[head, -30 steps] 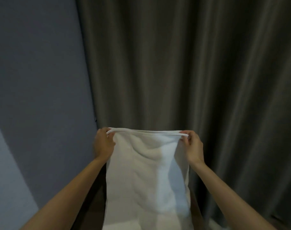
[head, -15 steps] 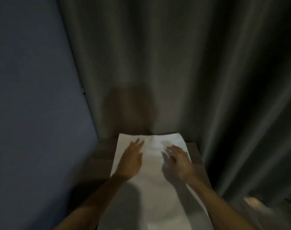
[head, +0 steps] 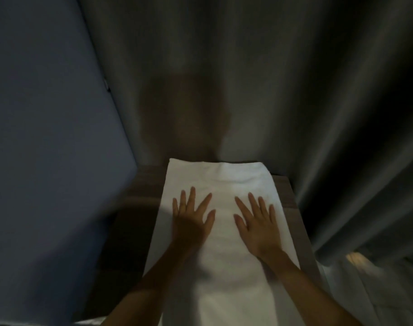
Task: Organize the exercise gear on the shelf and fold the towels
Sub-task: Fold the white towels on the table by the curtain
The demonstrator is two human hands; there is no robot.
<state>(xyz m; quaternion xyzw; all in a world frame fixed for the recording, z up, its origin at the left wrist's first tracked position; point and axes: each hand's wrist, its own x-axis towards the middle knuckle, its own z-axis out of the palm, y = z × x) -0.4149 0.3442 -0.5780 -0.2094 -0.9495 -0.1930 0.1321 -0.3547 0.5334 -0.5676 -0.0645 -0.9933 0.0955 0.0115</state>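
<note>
A white towel (head: 220,180) lies flat and lengthwise on a dark wooden surface (head: 288,196), running from the curtain toward me. My left hand (head: 191,217) presses on its left half, palm down with fingers spread. My right hand (head: 257,220) presses on the right half in the same way. Neither hand grips the cloth. The towel's near end runs out of the bottom of the view.
A dark grey curtain (head: 248,78) hangs right behind the surface and folds round its right side. A blue-grey wall (head: 48,137) closes in the left. Pale bedding or cloth (head: 377,290) shows at the lower right.
A second ago both hands held the towel up by its top corners. It now lies flat on the surface, and my palms have slid nearer to me and further apart on it.
</note>
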